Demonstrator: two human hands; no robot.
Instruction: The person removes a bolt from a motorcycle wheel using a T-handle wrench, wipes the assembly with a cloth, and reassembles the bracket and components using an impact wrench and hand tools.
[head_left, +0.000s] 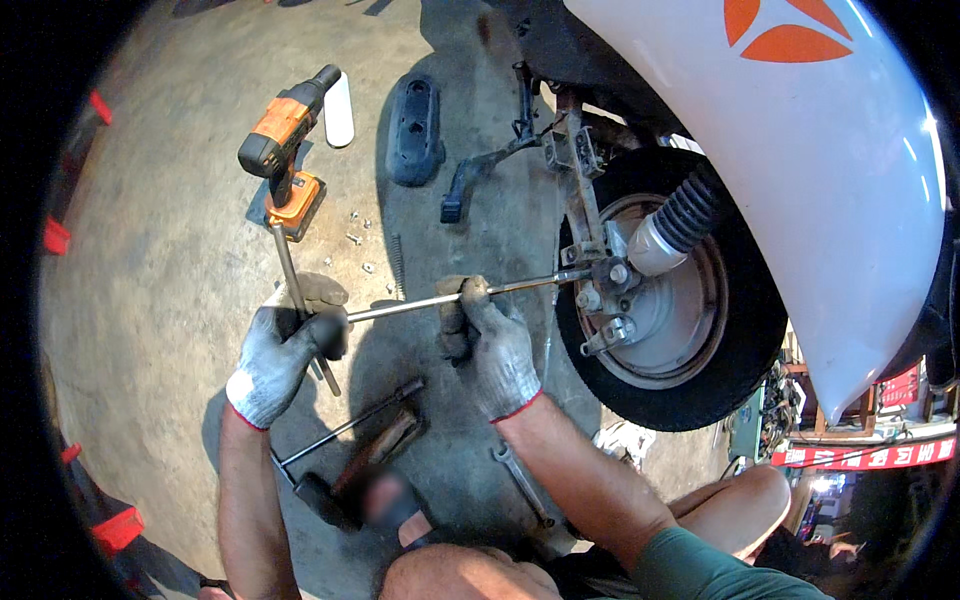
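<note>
A long steel T-handle socket wrench (405, 306) reaches from my hands to the wheel hub area. My left hand (268, 365), in a grey-white work glove, is closed around its crossbar. My right hand (500, 355), gloved alike, wraps the shaft about midway. The wrench's far end meets the metal bracket (606, 270) beside the wheel (665, 300); the exact fastener there is hard to make out. Next to it, a shock absorber (680, 225) with a black ribbed boot rises from the hub. Bolts show on the bracket below the shaft.
An orange-black cordless impact wrench (285, 140) stands on the floor at far left, near loose bolts (355, 239) and a spring (398, 265). A black cover (414, 130) and a pedal (458, 195) are beyond. Another T-handle wrench (345, 426) and a combination wrench (520, 485) lie nearer. A white body panel (790, 160) overhangs right.
</note>
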